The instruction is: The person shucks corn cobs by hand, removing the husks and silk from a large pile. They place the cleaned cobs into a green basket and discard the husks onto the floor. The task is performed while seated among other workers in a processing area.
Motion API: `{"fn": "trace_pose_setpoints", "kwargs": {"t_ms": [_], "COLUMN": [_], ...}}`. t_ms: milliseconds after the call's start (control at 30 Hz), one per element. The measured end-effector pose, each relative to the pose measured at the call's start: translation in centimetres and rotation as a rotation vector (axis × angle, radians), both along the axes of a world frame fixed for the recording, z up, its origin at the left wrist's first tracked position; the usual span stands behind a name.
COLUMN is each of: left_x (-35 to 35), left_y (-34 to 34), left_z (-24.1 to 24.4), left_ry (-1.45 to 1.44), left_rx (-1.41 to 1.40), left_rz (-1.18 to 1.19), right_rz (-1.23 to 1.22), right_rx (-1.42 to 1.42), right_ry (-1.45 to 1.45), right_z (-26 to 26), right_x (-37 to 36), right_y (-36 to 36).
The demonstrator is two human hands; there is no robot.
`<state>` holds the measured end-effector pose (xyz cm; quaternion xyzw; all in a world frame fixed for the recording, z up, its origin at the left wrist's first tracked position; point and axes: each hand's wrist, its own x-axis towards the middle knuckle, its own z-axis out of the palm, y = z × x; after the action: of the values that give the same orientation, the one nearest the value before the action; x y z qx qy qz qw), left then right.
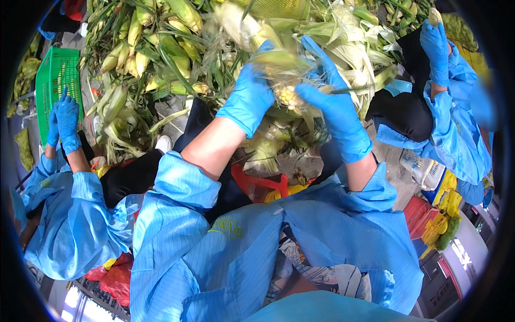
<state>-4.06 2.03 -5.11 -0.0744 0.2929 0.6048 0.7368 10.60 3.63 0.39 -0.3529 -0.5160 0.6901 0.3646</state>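
Observation:
An ear of corn [286,95] with bare yellow kernels at its lower end is between my gloved hands. Green husk and silk, blurred by motion, cover its upper part. My left hand [250,94], in a blue glove, grips the ear from the left, its fingertips partly behind the husk. On the other side my right hand [336,106] has its thumb beside the kernels and its index finger stretched up; blur hides whether its other fingers hold husk. Pale stripped husks [348,52] lie just beyond my right hand.
Unhusked corn [173,44] is heaped at the upper left, beside a yellow mesh sack [277,9]. Loose husks [120,116] cover the floor. Co-workers' gloved hands [66,120] are left, near a green crate [58,80], and another gloved hand [435,56] holds corn at right. A red plastic frame [261,183] is below.

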Motion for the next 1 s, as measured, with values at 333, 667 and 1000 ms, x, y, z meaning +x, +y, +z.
{"fn": "trace_pose_setpoints", "kwargs": {"t_ms": [333,667,1000], "left_x": [2.6,3.5,0.6], "left_y": [0.6,-3.8,-3.8], "left_z": [2.7,5.8,5.0], "left_ry": [0.079,0.235,0.126], "left_rx": [0.042,0.047,-0.028], "left_rz": [-0.223,-0.734,-0.632], "right_rz": [-0.327,-0.766,-0.054], "right_rx": [0.215,-0.044,-0.261], "right_ry": [-0.389,-0.303,-0.015], "right_z": [-1.0,-9.5,-3.1], "right_x": [1.1,9.6,5.8], "right_y": [1.2,10.7,4.3]}}
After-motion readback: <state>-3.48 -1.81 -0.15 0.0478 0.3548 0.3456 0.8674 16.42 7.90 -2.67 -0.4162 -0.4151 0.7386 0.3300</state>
